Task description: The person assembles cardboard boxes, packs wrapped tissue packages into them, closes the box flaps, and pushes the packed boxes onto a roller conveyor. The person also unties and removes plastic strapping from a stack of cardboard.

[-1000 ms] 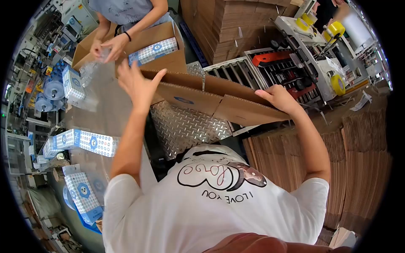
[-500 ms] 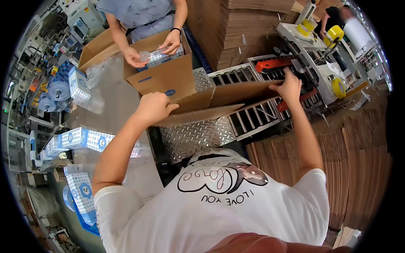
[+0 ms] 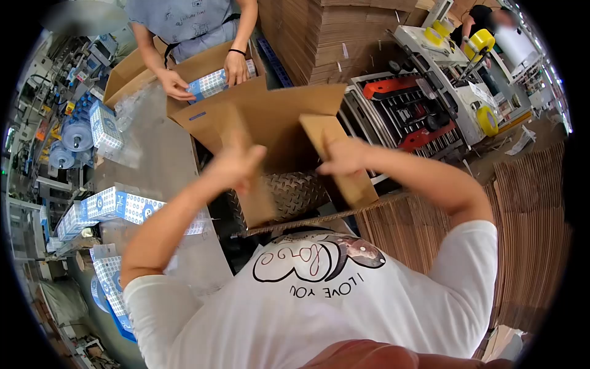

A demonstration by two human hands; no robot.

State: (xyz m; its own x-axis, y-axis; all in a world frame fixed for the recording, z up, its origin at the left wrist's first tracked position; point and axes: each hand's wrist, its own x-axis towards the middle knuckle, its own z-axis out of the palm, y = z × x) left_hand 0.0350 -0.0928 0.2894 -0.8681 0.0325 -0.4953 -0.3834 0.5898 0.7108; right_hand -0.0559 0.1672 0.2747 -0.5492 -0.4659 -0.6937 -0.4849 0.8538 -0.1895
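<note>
A brown cardboard box (image 3: pixel 295 117) stands opened out in front of me, its side flaps raised. Through its open bottom the metal tread plate (image 3: pixel 295 194) shows. My left hand (image 3: pixel 236 165), smeared by motion, is closed on the left flap (image 3: pixel 261 206). On the opposite side my right hand (image 3: pixel 345 157) grips the right flap (image 3: pixel 356 187), fingers bent at its edge. Just beyond, a co-worker's hands (image 3: pixel 178 85) rest on a blue-and-white patterned package (image 3: pixel 209 85) in another carton.
Flat cardboard stacks (image 3: pixel 350 37) rise behind, with more (image 3: pixel 479 227) at the right. A red-and-black taping machine (image 3: pixel 405 111) stands over rollers at right. Patterned boxes (image 3: pixel 141 206) lie along the grey table (image 3: pixel 178 160). Yellow tape rolls (image 3: pixel 479 44) are at upper right.
The flattened box between my hands has been opened into a square shape. My hands have come closer together, the right one moving left and down. The co-worker's hands have lowered onto the package.
</note>
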